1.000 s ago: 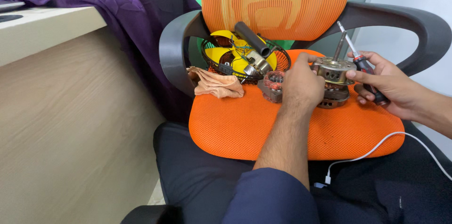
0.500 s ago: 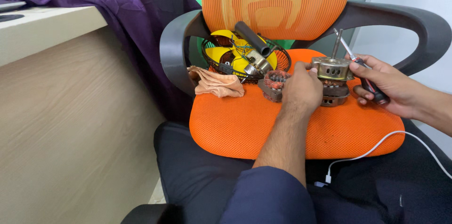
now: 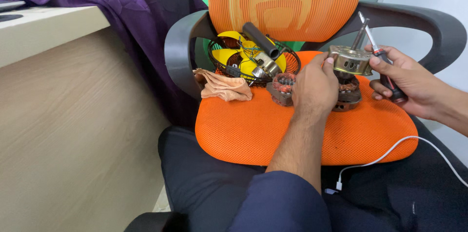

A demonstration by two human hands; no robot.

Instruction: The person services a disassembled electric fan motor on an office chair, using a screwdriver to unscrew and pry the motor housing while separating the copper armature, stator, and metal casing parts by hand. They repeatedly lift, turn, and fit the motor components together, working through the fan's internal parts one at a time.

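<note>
Your metal motor housing cap (image 3: 350, 60), round and brass-grey with slotted sides, sits lifted and slightly tilted right of frame centre, its shaft pointing up. The red-handled screwdriver (image 3: 382, 64) slants beside it, tip up, toward the upper right of the frame.

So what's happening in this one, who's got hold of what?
A person works over an orange chair seat. The left hand grips a metal motor housing, lifted above the motor's lower part. The right hand holds a screwdriver beside it. A copper-wound stator, a tan rag and a yellow fan in its guard lie behind.
</note>
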